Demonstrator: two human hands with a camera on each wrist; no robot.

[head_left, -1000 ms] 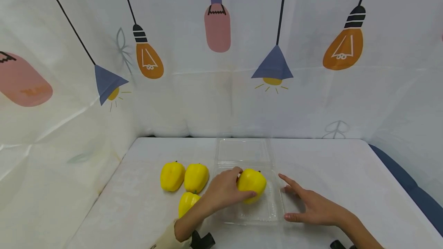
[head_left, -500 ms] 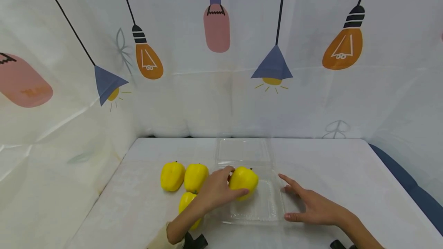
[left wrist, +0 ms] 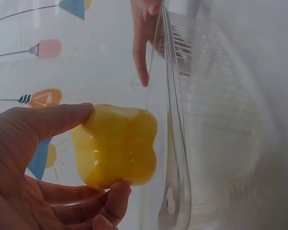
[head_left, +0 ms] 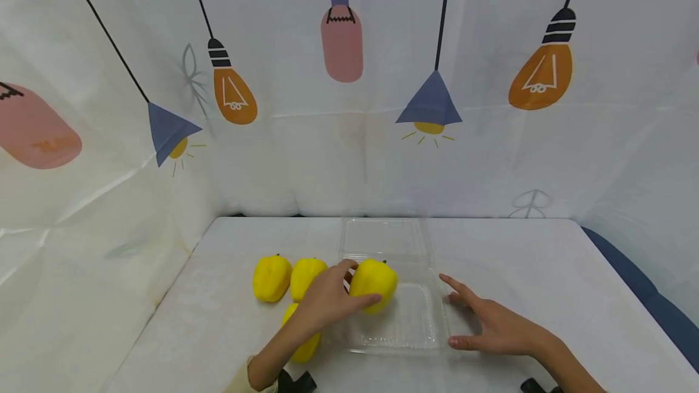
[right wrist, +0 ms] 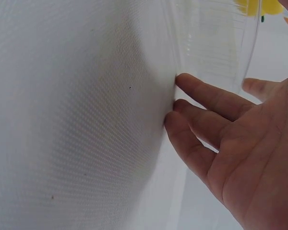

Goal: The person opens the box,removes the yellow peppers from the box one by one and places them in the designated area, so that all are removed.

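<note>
My left hand [head_left: 329,301] holds a yellow bell pepper [head_left: 374,285] between thumb and fingers. In the left wrist view, the held pepper [left wrist: 117,146] is apart from the wall of a clear plastic clamshell container [left wrist: 175,124] and higher than its rim. From the head, it appears over the left part of the container's tray [head_left: 417,314]; the lid [head_left: 386,236] lies folded back behind. Beside the tray's right edge, my right hand [head_left: 494,325] holds nothing, its fingers spread. In the right wrist view, several fingertips [right wrist: 185,79] rest at the white tabletop.
Left of the container lie three more yellow bell peppers: one at far left [head_left: 272,279], one beside it [head_left: 307,276], and one nearer pepper [head_left: 306,347] partly behind my left forearm. A white sheet [head_left: 360,156] with printed lamps hangs behind the table [head_left: 524,259].
My left hand has moved left with the bell pepper, from over the tray's middle to its left part. My right hand has stayed in place.
</note>
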